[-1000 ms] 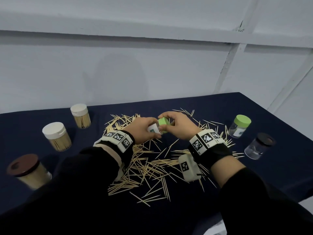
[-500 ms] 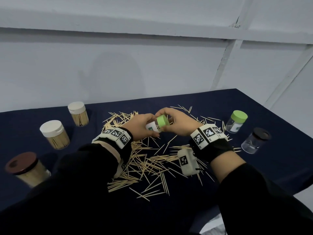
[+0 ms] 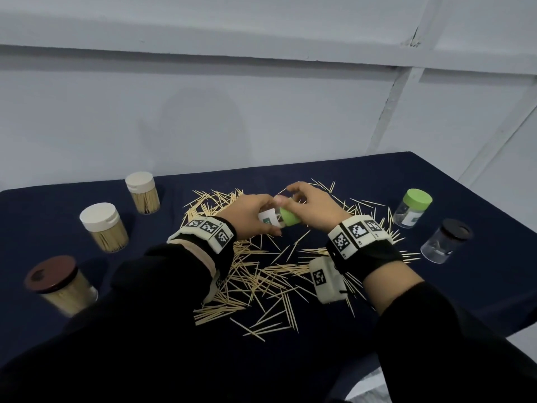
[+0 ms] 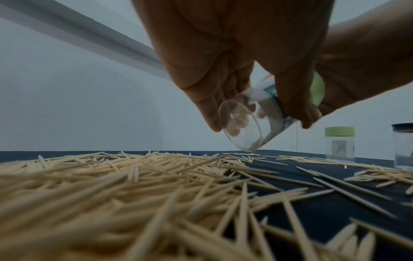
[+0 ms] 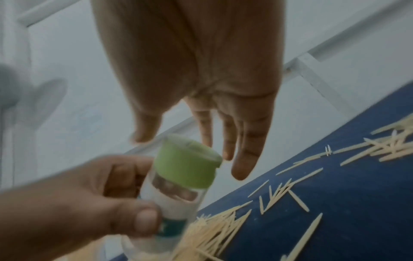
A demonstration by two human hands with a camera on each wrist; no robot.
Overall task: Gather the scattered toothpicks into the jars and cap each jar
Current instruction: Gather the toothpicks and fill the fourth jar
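A small clear jar (image 3: 269, 221) with a green cap (image 3: 290, 218) is held tilted above the toothpick pile (image 3: 261, 271), cap toward the right. My left hand (image 3: 261, 212) grips its labelled body; the left wrist view shows the jar (image 4: 245, 130) empty, with fingers and thumb curled around it. My right hand (image 3: 302, 199) hovers over the cap (image 5: 185, 164). In the right wrist view its fingers (image 5: 243, 159) are straight and spread, clear of the cap, and the thumb tip lies near the cap's top edge. Loose toothpicks (image 4: 134, 185) cover the dark blue cloth (image 5: 335, 203).
Two white-capped jars (image 3: 100, 225) (image 3: 142, 191) and a brown-lidded jar (image 3: 58, 283), all full of toothpicks, stand at the left. At the right stand a green-capped clear jar (image 3: 412, 207) and a black-lidded clear jar (image 3: 446, 241). The wall is close behind.
My right hand, which was wrapped around the green cap, has let go and spread its fingers above it. The jar has tipped further, cap lower to the right.
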